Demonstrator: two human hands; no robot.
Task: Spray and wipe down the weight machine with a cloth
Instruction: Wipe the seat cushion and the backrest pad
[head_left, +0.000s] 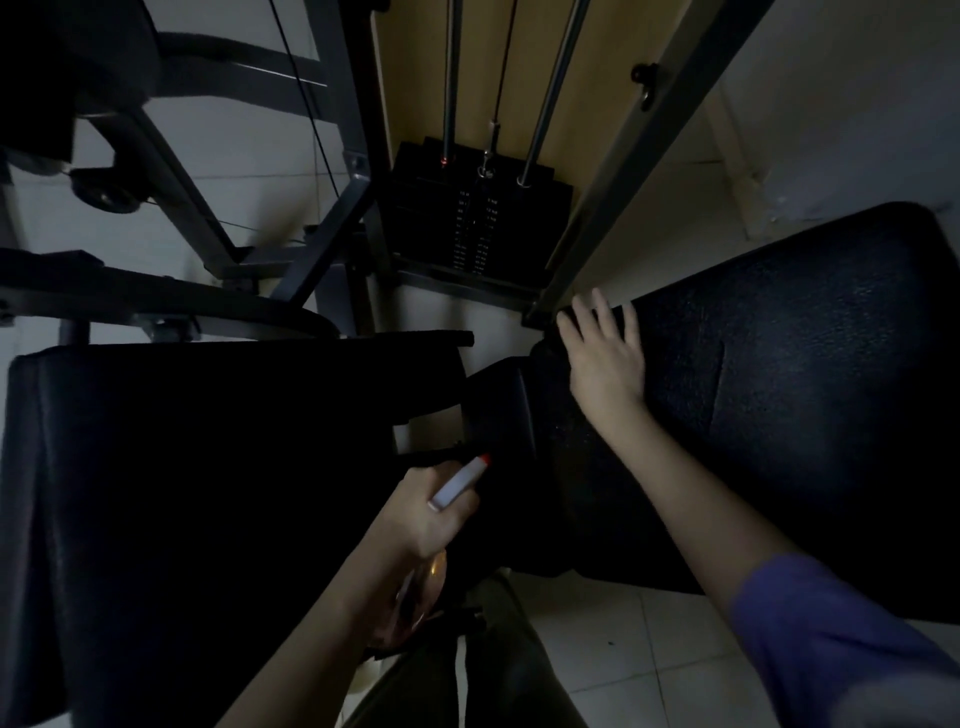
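Spraying step judged in hand. Left hand (423, 522) clenched round spray bottle (460, 480), near centre, red nozzle aimed at dark padding ahead. Right hand (605, 364) released, fingers straight, resting flat on right pad (805, 364) of weight machine (623, 182). Cloth not discernible in gloom. Next move likely: squeeze trigger, then wipe pad.

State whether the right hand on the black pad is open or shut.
Open: the right hand lies flat on the black pad, fingers straight and spread.
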